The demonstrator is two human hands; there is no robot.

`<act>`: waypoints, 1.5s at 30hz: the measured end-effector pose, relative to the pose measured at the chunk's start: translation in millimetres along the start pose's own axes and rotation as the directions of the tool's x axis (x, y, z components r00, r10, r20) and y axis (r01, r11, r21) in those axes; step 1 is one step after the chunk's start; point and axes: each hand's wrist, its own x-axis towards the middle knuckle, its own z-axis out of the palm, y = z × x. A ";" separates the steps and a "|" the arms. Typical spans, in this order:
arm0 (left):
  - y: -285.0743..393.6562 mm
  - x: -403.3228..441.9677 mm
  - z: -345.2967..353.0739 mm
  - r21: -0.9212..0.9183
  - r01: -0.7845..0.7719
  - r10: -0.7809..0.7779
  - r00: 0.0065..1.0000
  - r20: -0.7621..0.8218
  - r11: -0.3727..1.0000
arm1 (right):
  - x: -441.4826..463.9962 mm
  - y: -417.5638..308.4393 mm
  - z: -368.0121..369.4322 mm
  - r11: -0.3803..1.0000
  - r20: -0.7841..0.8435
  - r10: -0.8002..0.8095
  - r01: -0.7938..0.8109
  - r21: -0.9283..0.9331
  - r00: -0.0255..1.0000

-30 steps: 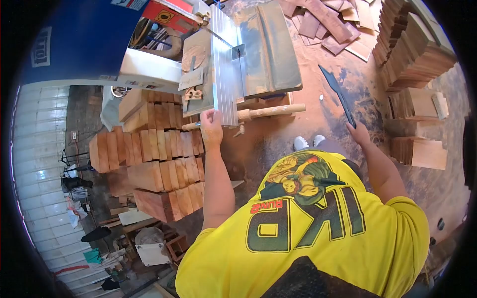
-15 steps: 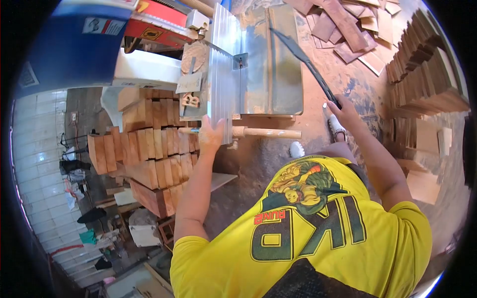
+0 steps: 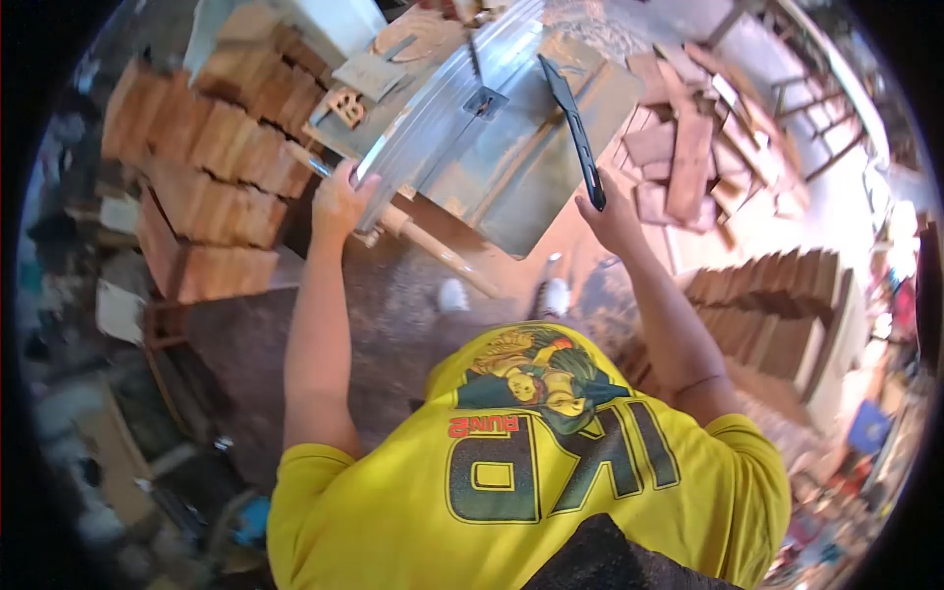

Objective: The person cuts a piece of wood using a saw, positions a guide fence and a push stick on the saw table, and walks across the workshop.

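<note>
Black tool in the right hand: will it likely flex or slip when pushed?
The black tool is probably stiff: it shows no obvious droop beyond the right hand gripping its end. It looks light for its length, being slim. Its smooth-looking surface might slide easily.

Left fingers (image 3: 344, 187) rested at the near end of a metal fence (image 3: 433, 113); right fingers (image 3: 612, 202) gripped a black tool (image 3: 576, 128).
The tool reached forward from the right fingers over the tabletop (image 3: 497, 152); loose boards (image 3: 691, 162) lay right of those fingers, stacked lumber (image 3: 211, 143) left of the left fingers.
</note>
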 end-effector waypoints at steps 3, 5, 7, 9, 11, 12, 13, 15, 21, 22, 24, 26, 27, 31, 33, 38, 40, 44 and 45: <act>6.2 -6.5 -10.7 -0.106 0.034 -0.034 0.999 -0.004 0.994 | 14.3 -9.9 4.8 0.997 0.016 0.001 0.000 -0.074 1.000; 5.8 -3.7 -11.6 -0.171 0.056 -0.050 0.998 0.034 0.984 | 18.6 -7.6 11.1 0.981 -0.040 -0.101 0.093 -0.168 0.994; -1.5 -4.4 -11.2 -0.273 0.001 0.006 1.000 0.027 0.962 | 13.2 -13.9 16.3 0.990 0.011 0.133 -0.133 0.048 0.991; -7.7 -3.0 -10.5 -0.359 -0.001 0.024 0.998 0.060 0.933 | -9.9 -35.4 27.1 0.999 -0.077 0.021 -0.018 0.044 0.997; -17.6 -2.2 -4.4 -0.426 -0.050 0.079 0.996 0.049 0.903 | -45.4 -74.5 36.4 0.939 -0.039 0.163 -0.143 0.313 0.986; -21.7 0.2 -5.1 -0.417 -0.035 0.098 0.987 0.130 0.908 | -61.7 -88.8 43.5 0.942 -0.055 0.173 -0.149 0.300 0.983; -26.1 2.7 -3.1 -0.434 -0.048 0.116 0.984 0.132 0.900 | -76.7 -101.5 50.2 0.919 -0.052 0.190 -0.160 0.360 0.980; -30.4 4.7 3.7 -0.473 -0.093 0.188 0.969 0.159 0.876 | -99.1 -132.3 62.2 0.895 -0.070 0.224 -0.177 0.409 0.972; -31.9 11.4 -11.7 -0.524 -0.170 0.341 0.907 0.249 0.835 | -141.1 -184.8 91.8 0.823 -0.098 0.227 -0.137 0.552 0.969; -33.1 11.9 -9.6 -0.525 -0.181 0.353 0.902 0.249 0.832 | -142.0 -189.4 95.1 0.845 -0.113 0.244 -0.155 0.511 0.963; -33.9 12.7 -7.4 -0.538 -0.170 0.363 0.890 0.275 0.825 | -138.6 -203.6 100.2 0.826 -0.125 0.273 -0.166 0.539 0.954; -34.5 14.5 -8.3 -0.543 -0.161 0.368 0.881 0.298 0.824 | -134.1 -209.9 105.2 0.800 -0.114 0.316 -0.200 0.566 0.942; -34.3 14.4 -8.9 -0.543 -0.153 0.364 0.880 0.304 0.826 | -130.9 -212.3 108.0 0.796 -0.123 0.320 -0.196 0.573 0.939; -35.2 13.2 -11.6 -0.547 -0.178 0.386 0.875 0.291 0.818 | -124.2 -224.6 110.8 0.767 -0.088 0.310 -0.194 0.611 0.947; -37.2 14.3 -0.9 -0.549 -0.216 0.409 0.875 0.259 0.808 | -125.9 -222.8 108.2 0.751 -0.099 0.351 -0.217 0.623 0.931; -38.2 16.8 0.1 -0.612 -0.244 0.442 0.876 0.192 0.752 | -129.2 -227.9 108.4 0.753 -0.090 0.306 -0.183 0.632 0.948; -32.8 15.7 -11.7 -0.601 -0.136 0.388 0.868 0.311 0.787 | -131.0 -227.1 106.7 0.753 -0.105 0.291 -0.160 0.639 0.951; -37.9 16.2 1.5 -0.566 -0.200 0.404 0.877 0.261 0.800 | -141.5 -229.0 115.7 0.704 -0.100 0.351 -0.192 0.684 0.931; -40.2 17.0 6.0 -0.573 -0.236 0.433 0.871 0.233 0.785 | -145.8 -230.0 120.3 0.676 -0.081 0.403 -0.237 0.697 0.912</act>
